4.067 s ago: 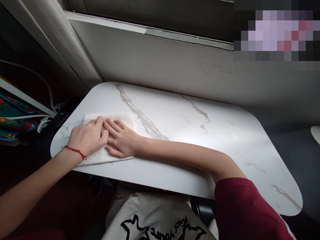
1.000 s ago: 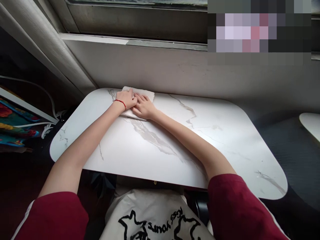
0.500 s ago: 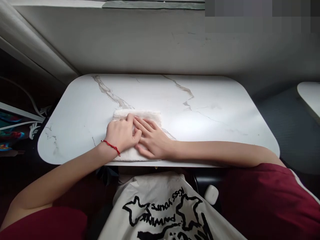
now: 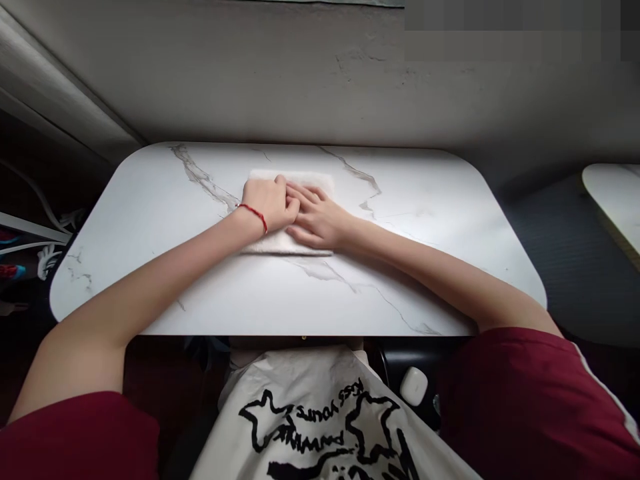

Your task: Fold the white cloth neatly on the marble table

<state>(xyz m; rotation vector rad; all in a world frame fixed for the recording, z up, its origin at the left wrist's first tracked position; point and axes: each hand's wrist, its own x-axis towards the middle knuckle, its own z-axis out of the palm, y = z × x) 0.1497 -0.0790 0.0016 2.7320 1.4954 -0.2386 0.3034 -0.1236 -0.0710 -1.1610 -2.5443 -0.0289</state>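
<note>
A folded white cloth (image 4: 287,245) lies flat on the white marble-patterned tabletop (image 4: 210,293). My left hand (image 4: 269,201), with a red cord bracelet (image 4: 254,215) at the wrist, is closed over the cloth's left half. Its fingertips are hidden, folded down towards the cloth, and its thumb reaches across to the other hand. Palm down on the right half, my right hand (image 4: 320,219) rests with its fingers stretched out and slightly spread. Its fingertips touch or overlap the left hand.
A wall (image 4: 280,80) runs along the table's far edge. Another white tabletop (image 4: 617,193) juts in at the right. White cables (image 4: 47,259) hang at the left. On my lap is white printed fabric (image 4: 300,373), with a small white case (image 4: 414,387) beside it.
Both hands and the cloth have slid away from me, towards the far edge and slightly right. The hands keep the same placing on the cloth. The camera view has shifted a little.
</note>
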